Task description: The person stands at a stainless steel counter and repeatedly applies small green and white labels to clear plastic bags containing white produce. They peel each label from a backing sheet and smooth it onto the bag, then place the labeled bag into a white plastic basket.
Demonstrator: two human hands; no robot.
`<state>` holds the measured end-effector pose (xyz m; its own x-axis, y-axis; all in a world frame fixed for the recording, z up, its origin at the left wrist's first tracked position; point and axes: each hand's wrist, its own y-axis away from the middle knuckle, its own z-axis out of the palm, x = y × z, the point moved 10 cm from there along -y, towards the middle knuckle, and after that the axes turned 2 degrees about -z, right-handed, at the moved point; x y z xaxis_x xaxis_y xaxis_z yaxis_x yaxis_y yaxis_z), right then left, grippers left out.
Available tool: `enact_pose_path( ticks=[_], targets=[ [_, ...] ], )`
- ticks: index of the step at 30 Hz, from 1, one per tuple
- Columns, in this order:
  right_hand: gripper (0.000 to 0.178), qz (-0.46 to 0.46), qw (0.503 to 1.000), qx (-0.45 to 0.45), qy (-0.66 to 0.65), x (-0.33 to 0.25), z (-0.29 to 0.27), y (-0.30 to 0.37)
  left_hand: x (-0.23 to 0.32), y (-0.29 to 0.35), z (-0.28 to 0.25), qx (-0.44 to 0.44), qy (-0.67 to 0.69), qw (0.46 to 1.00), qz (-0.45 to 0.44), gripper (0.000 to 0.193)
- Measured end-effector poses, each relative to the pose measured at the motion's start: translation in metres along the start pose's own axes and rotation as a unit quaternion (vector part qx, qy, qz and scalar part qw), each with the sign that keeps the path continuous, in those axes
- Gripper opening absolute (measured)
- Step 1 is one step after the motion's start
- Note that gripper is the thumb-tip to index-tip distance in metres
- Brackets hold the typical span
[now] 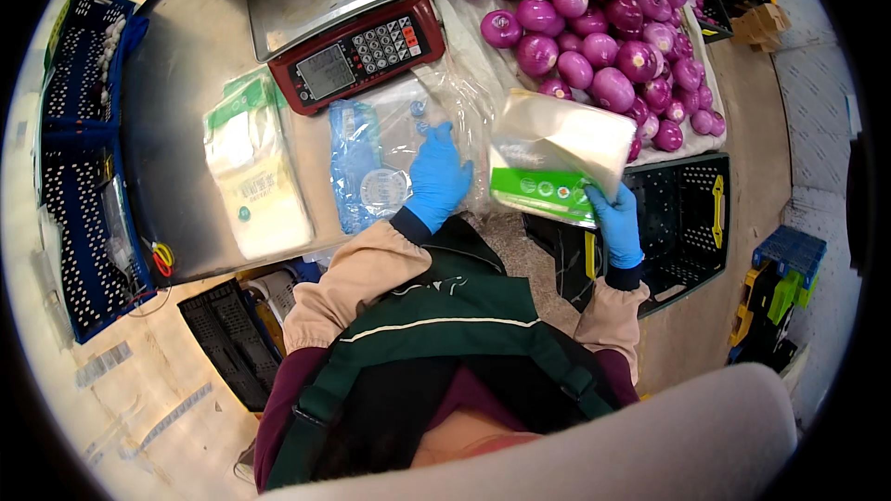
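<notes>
My left hand (440,181), in a blue glove, lies on a clear plastic package (394,144), its fingers stretched toward the far side. Folded blue material shows through the package's left part, and a round white label sits near my hand. In my right hand (617,227), also gloved in blue, is a sheaf of clear plastic bags (561,144) with a green printed band. My thumb and fingers grip it at the near right corner. Another stack of clear bags (258,172) with green printing lies on the metal table, left of the package.
A red scale (362,56) with a metal pan stands at the table's far side. Many red onions (594,46) are heaped at far right. A dark crate (682,223) stands below them. Blue perforated crates (83,213) line the left; a black crate (227,334) is under the table.
</notes>
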<state>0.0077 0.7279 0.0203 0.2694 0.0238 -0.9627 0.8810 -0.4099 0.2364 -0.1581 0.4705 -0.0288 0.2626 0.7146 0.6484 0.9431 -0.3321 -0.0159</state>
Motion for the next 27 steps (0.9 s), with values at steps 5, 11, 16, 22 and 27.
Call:
enact_pose_path(
  ticks=[5, 11, 16, 22, 27],
  targets=[
    [0.031, 0.037, 0.986, -0.161, -0.008, 0.015, 0.043, -0.026, -0.041, 0.013, 0.000, -0.086, 0.125, 0.984, -0.099, 0.054],
    [0.033, 0.074, 0.976, -0.202, 0.036, 0.026, 0.064, -0.047, -0.017, 0.036, -0.011, -0.002, -0.083, 0.995, -0.061, 0.057],
    [0.034, 0.086, 0.982, -0.168, -0.010, 0.047, 0.058, -0.043, -0.073, 0.049, 0.028, -0.091, -0.109, 0.981, -0.133, 0.049],
    [0.032, 0.072, 0.979, -0.186, -0.047, 0.046, 0.070, -0.033, -0.013, 0.057, -0.056, 0.077, 0.159, 0.984, -0.008, 0.026],
    [0.032, 0.059, 0.981, -0.131, -0.134, 0.064, 0.108, -0.025, 0.005, 0.079, -0.064, 0.028, 0.207, 0.978, 0.029, 0.026]
  ],
)
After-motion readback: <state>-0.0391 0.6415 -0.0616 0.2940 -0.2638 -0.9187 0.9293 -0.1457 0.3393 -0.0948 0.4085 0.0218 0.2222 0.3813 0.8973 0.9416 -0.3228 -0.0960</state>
